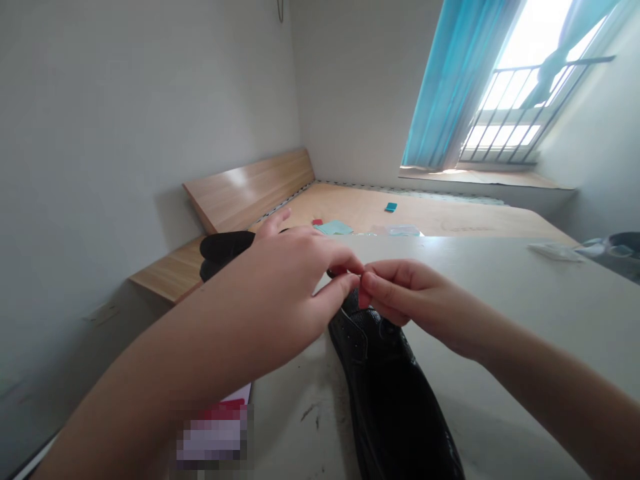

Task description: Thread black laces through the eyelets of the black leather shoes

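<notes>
Fingertips nearly meeting: thumb and index of the left hand (300, 267) closed in a pinch, remaining fingers stretched forward and apart; thumb and index of the right hand (407, 287) closed likewise, other fingers curled beneath. Grasped between them, seemingly, a thin dark lace-like sliver (361, 276), too small to identify for certain. Gripped by the very tips, probably for lack of room for more on so slight a thing; pinches set face to face, likely for fine control from both sides.

Directly below, a black glossy leather shoe (370, 350) with small eyelets along a stitched panel, resting on a pale, smooth-topped table (500, 300) with dark scuff marks. Laid lengthwise, opening apparently nearer the body, far end hidden by the hands; probably turned so to keep the eyelets within easy reach.

Beyond the left forearm, a rounded black object (225, 247), perhaps a matching shoe, presumably set aside for elbow room. Below the same forearm, a flat red-and-white item (215, 437), partly pixelated. Toward the far right, a clear plastic packet (555, 251).

Farther off, a light wooden platform (350, 203) bearing a small teal square (391, 207) and a pale mint sheet (334, 228); above, a bright blue curtain (440, 87) beside a barred window (530, 50).
</notes>
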`<state>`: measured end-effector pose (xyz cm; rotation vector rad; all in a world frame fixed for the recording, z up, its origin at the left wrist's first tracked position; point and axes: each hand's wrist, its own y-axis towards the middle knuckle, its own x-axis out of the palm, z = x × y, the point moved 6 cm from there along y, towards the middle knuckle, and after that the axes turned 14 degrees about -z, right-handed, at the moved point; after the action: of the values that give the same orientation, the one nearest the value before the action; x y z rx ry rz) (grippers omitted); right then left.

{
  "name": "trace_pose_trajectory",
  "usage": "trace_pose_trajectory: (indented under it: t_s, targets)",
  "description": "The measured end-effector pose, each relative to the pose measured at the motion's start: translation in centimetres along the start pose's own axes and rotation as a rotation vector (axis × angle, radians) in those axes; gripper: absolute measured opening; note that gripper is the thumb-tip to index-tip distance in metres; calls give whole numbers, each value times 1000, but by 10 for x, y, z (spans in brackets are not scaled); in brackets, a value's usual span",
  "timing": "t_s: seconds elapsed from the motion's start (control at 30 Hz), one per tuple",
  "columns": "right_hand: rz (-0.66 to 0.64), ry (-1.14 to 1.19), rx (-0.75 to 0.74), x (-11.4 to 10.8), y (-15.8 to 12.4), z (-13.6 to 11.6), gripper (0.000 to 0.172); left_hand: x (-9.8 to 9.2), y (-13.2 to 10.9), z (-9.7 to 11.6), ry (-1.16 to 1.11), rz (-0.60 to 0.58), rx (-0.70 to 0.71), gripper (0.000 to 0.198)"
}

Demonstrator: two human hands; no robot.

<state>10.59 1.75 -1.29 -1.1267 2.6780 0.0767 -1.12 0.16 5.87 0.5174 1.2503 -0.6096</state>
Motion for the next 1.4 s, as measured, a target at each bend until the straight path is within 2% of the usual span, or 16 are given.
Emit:
trace_pose_trajectory:
  t_s: [0.13,0.3,0.37,0.43,0.63,0.93,1.4]
  targets:
    - [43,-127,33,-9,2,1,49,8,1,-7,69,-76,-48,26]
    - [185,-710,191,-14,2,5,38,34,-2,-35,107,-337,-328,25]
    - [151,-851,214,-10,3,9,28,44,-1,-39,134,-422,-370,22]
    - [78,-871,214,-6,5,14,20,51,2,-36,148,-460,-348,21]
    - [24,-838,205,-2,8,19,20,53,11,-27,161,-419,-311,24]
    - [20,-852,221,0,10,19,21,52,14,-30,143,-382,-349,21]
    - [47,-896,237,4,12,20,22,57,16,-28,136,-416,-287,20]
